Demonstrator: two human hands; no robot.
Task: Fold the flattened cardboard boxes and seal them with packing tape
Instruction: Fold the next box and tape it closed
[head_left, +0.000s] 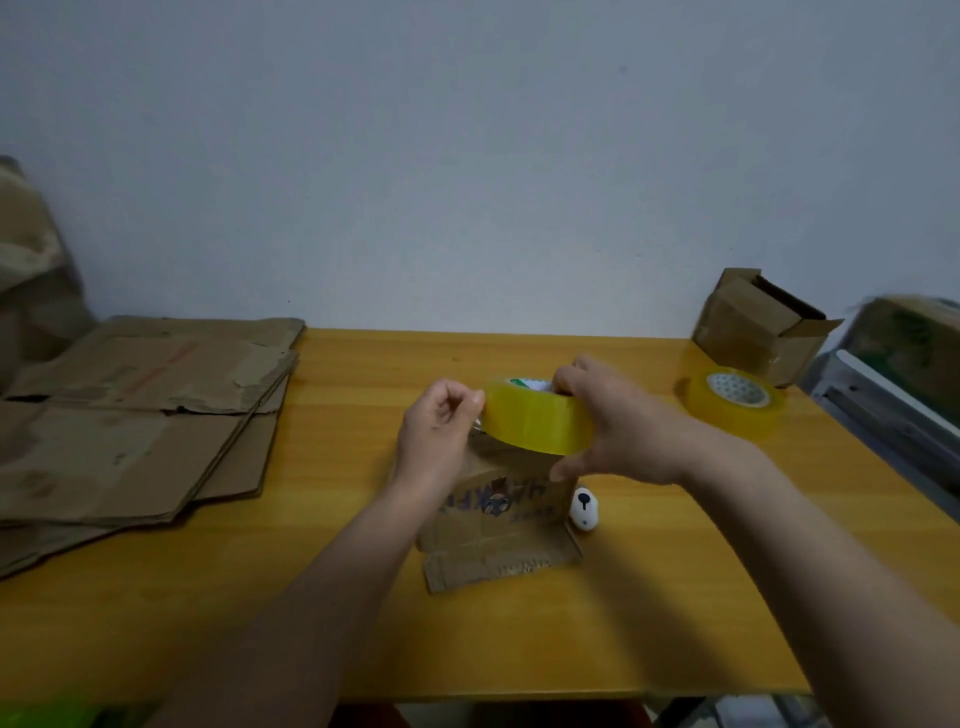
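Note:
My right hand (621, 421) grips a yellow roll of packing tape (535, 418) from above and the side, holding it over a small cardboard box (498, 525) with blue print that stands in the middle of the wooden table (675, 597). My left hand (439, 423) is at the roll's left edge, with thumb and forefinger pinching the tape's loose end. The top of the small box is hidden behind the roll and my hands.
A stack of flattened cardboard boxes (140, 415) covers the table's left side. A second tape roll (735, 400) lies at the back right beside a folded box (761, 325) with open flaps. A small white cutter (584, 509) sits right of the small box.

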